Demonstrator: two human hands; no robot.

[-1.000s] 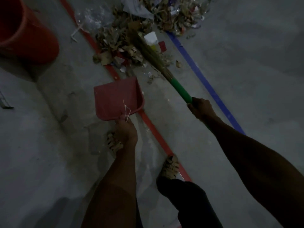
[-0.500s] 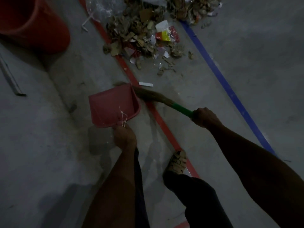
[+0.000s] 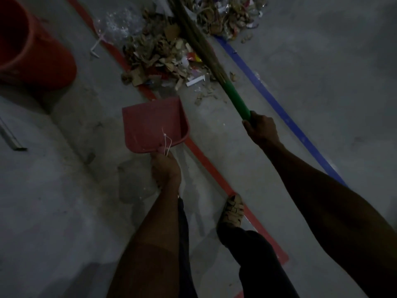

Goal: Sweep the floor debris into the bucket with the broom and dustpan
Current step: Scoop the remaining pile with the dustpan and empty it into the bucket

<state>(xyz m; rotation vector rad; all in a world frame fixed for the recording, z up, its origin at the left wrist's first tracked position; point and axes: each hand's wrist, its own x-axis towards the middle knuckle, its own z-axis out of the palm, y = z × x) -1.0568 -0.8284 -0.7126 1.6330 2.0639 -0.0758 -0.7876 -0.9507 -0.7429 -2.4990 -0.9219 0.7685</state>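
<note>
Debris of torn cardboard, paper scraps and clear plastic is heaped in the upper centre of the frame, spread across a red floor line and reaching a blue floor line to its right. The broom is laid diagonally over the pile, its straw bristles running out of the top edge, and its green handle is gripped by the right hand at right of centre, fingers curled tightly round it. The red dustpan is seen below the pile, its open front edge turned toward the debris and just short of the nearest scraps; its handle, with a white string tied to it, is held in the closed grip of the left hand. The red bucket stands at the upper left, cut by the frame edge, well apart from the dustpan, with bare concrete floor between them. Open floor is also seen right of the blue line. A sandalled foot rests on the red line at lower centre. A metal strip lies at the left edge. No writing can be read in the dim light.
</note>
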